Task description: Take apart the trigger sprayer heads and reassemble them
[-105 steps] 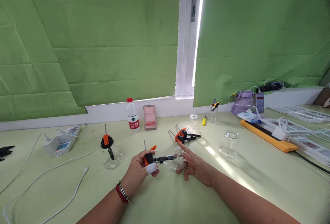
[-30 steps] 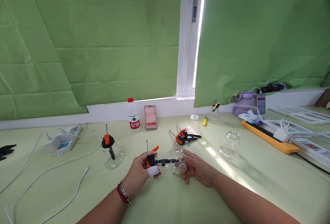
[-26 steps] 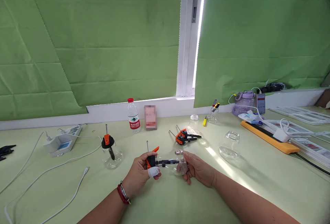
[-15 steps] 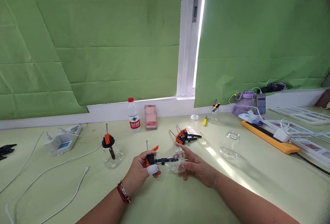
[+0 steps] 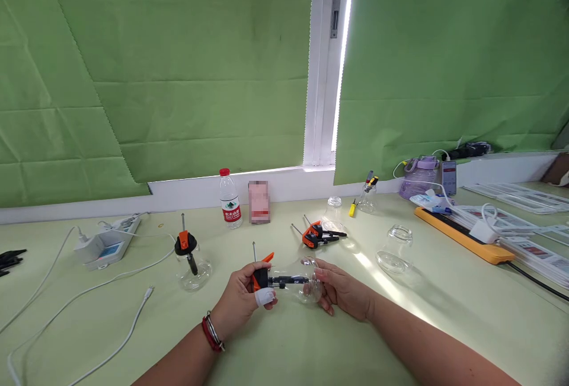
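Observation:
Held sideways above the table is a clear glass bottle, its neck to the left and its base to the right. A black-and-orange lid with a thin metal spout and an orange lever sits at the neck. From it a black stem runs inside the glass. My left hand, a white wrap on its thumb, closes around the lid. Around the base curl the fingers of my right hand. Just beyond lie loose black-and-orange lids. A similar lidded glass bottle stands upright to the left.
Upside-down-looking clear glass bottles stand at the right and back. A water bottle is near the wall. White cables and a power strip lie left; an orange-edged strip lies right.
My right hand's fingers have shifted on the bottle's base, and the bottle has turned slightly. My left hand keeps its grip on the lid.

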### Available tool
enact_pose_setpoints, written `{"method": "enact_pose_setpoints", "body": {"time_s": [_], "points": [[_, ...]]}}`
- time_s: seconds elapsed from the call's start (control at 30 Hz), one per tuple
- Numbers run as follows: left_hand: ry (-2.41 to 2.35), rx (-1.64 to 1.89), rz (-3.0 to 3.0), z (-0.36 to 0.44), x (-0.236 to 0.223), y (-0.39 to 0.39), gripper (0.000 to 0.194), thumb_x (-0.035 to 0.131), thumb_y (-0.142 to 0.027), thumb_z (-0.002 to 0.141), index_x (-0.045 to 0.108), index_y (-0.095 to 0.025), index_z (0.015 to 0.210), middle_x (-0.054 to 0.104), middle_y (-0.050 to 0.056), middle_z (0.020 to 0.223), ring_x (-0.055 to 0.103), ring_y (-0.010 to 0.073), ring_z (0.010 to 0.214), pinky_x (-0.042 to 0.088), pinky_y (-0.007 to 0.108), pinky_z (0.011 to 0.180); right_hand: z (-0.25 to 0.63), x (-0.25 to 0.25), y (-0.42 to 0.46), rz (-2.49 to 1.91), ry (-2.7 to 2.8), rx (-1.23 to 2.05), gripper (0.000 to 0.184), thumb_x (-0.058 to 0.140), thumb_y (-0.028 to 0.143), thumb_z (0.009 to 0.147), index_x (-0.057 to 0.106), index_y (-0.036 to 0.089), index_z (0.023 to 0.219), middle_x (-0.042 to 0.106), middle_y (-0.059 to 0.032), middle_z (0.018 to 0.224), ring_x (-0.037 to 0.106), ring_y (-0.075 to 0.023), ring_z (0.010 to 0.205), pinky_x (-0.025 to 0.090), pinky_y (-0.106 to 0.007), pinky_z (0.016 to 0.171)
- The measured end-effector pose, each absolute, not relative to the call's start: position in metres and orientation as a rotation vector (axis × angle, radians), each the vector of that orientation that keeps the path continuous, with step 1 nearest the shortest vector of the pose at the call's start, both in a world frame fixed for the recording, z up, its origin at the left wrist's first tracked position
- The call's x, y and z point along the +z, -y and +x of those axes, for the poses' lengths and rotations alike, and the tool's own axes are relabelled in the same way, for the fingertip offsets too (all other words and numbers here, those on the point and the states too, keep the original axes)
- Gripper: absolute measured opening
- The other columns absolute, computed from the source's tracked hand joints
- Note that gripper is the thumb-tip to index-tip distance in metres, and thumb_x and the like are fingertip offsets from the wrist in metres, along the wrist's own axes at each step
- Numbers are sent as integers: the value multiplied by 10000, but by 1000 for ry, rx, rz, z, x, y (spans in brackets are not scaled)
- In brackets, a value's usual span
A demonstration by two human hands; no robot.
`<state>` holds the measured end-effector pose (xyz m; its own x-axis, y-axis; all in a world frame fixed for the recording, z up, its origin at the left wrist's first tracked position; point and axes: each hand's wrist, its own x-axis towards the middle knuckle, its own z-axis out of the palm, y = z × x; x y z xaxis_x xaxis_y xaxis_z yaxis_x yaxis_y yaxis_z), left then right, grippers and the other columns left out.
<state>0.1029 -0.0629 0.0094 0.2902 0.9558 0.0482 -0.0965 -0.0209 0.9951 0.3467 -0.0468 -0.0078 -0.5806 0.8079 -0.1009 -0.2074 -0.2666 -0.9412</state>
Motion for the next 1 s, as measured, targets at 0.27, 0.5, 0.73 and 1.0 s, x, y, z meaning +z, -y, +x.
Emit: {"method": "enact_pose_setpoints", "body": {"time_s": [0.27,0.5,0.73,1.0], "points": [[-909,1061,1330,99,1,60,507,790,-191,593,584,-156,1056,589,-19,746,589,122,591,541,302,603,346,-6,47,-771,1254,1976,411,500,431,854,412,227,1199,647,-28,780,442,-61,394,292,-159,333],[-933,1054,1405,97,-3,58,502,784,-209,600,593,-159,1061,612,12,825,559,124,656,525,277,611,348,-5,46,-764,1247,2030,395,498,444,844,432,216,1159,670,-46,816,434,-55,385,266,-156,329],[-937,1169,1761,100,7,71,635,614,-239,803,297,-252,1353,540,96,1183,532,201,1062,413,371,952,339,-12,51,-754,1276,2072,454,434,546,851,478,188,1125,669,-56,794,583,-120,499,417,-217,444],[-1034,1299,1943,95,5,71,788,587,-223,816,63,-300,1399,440,119,1272,476,222,1125,461,355,870,338,-23,49,-884,1494,1772,743,625,417,781,252,218,1392,583,-69,976,617,-144,663,482,-296,592]]}}
